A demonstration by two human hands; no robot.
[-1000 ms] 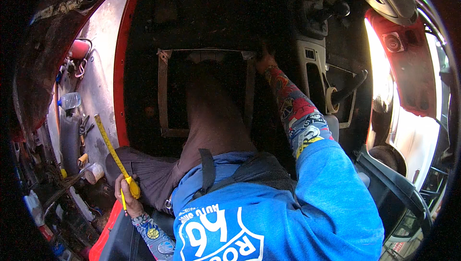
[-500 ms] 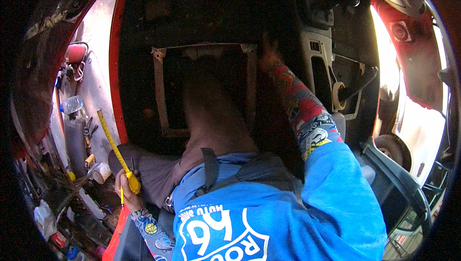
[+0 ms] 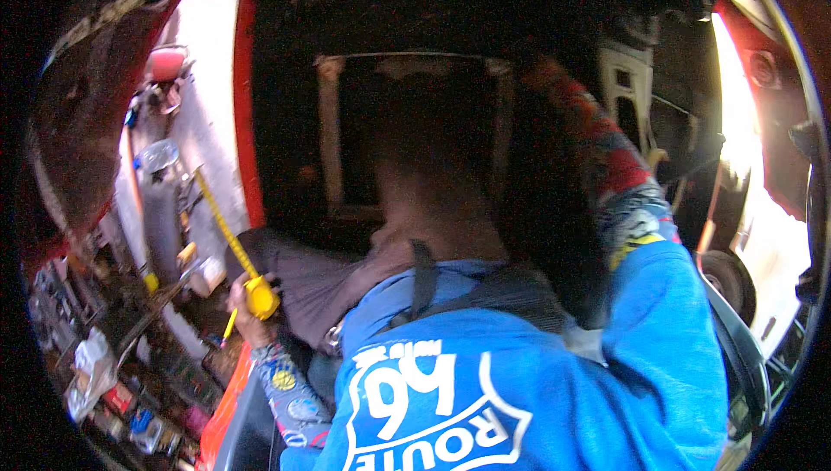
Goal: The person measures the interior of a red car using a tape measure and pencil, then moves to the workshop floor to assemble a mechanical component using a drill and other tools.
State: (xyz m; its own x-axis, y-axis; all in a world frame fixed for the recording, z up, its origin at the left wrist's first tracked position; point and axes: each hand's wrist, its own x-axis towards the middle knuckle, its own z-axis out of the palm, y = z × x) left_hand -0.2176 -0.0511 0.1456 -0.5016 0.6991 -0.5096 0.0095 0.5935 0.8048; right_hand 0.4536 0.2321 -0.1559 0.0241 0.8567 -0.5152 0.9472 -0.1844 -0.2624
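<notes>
Low on the left, my left hand (image 3: 250, 316) is closed around a yellow tape measure (image 3: 261, 297). A length of its yellow blade (image 3: 222, 222) sticks out up and to the left. A thin yellow stick, perhaps a pencil (image 3: 229, 325), shows beside the same hand. My right arm (image 3: 625, 164), in a patterned sleeve, reaches forward into the dark. At its end my right hand (image 3: 540, 71) is near the far right corner of a pale rectangular frame (image 3: 332, 138). Shadow and blur hide its fingers.
A red door-sill edge (image 3: 248, 90) runs along the left. Beyond it lie a clear plastic bottle (image 3: 158, 157), a white cup-like container (image 3: 207, 275), a white plastic bag (image 3: 93, 373) and assorted tools. Outside on the right is a wheel (image 3: 723, 275). My legs extend into the frame.
The whole view has shifted, so the surroundings sit farther right. My left hand has turned slightly, showing more of the tape measure's case. My right hand is still by the frame's corner, now blurrier.
</notes>
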